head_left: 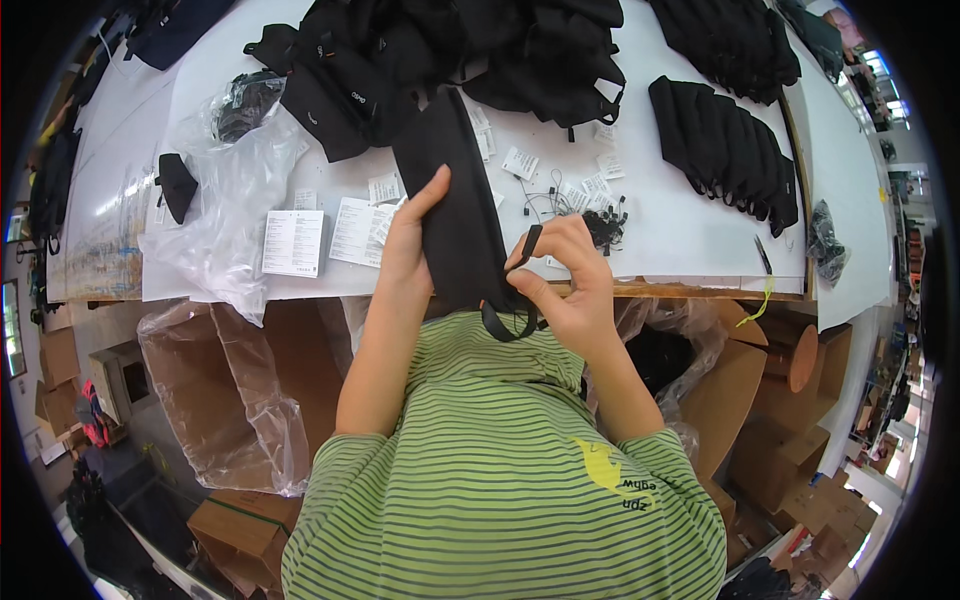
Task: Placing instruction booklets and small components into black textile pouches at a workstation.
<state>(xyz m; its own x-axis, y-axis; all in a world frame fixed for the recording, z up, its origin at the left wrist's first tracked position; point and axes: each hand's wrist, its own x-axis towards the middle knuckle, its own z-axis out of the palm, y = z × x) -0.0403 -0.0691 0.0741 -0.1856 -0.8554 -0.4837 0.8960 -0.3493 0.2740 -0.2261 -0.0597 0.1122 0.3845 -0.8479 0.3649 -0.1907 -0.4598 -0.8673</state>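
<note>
A long black fabric pouch (455, 215) is held up in front of my body, just over the table's near edge. My left hand (412, 232) is closed around its left side, the thumb lying on its face. At the pouch's lower right, my right hand (565, 275) pinches a narrow black strap (527, 247) between thumb and fingers. A black loop (508, 322) hangs from the pouch's bottom end. On the table beyond are white printed tags (520, 163) and a small heap of black tag strings (604, 230).
Black pouches lie piled (350, 90) at the back, and a row of them (725, 150) overlaps at the right. White printed cards (293, 242) and a clear plastic bag (215, 190) lie left. Small snips (764, 257) rest near the right edge. Plastic-lined cardboard boxes (235, 390) stand below.
</note>
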